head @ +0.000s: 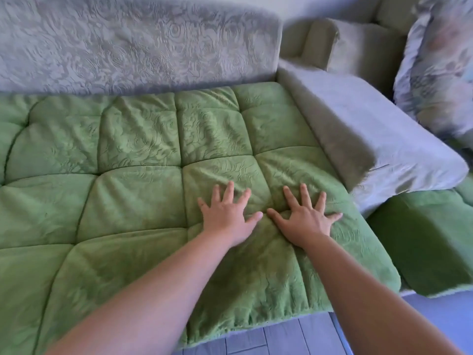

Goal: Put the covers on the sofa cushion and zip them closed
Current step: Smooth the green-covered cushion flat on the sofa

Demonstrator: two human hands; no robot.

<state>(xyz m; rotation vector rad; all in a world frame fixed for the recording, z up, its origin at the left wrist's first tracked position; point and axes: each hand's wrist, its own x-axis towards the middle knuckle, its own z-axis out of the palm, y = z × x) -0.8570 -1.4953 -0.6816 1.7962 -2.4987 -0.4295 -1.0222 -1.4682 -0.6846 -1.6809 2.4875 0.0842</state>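
Pressing flat with fingers spread, the left hand (226,216) and right hand (304,217) lie side by side, thumbs nearly touching, on the green plush quilted sofa cushion (133,175), its embossed squares puckering beneath them; beyond the right hand rises a grey fleecy armrest (371,139).

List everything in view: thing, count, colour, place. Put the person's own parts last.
quilted seat cover: one, green, spread over the sofa seat, wrinkled.
sofa backrest: one, grey with embossed pattern, behind the seat.
armrest: one, grey, right of the seat.
second sofa seat: one, green, far right.
floral pillow: one, pale multicolour, upper right.
second sofa arm: one, olive-grey, top right.
floor: grey planks, bottom edge.
left hand: one, flat on the cover, fingers spread.
right hand: one, flat on the cover, beside the left.
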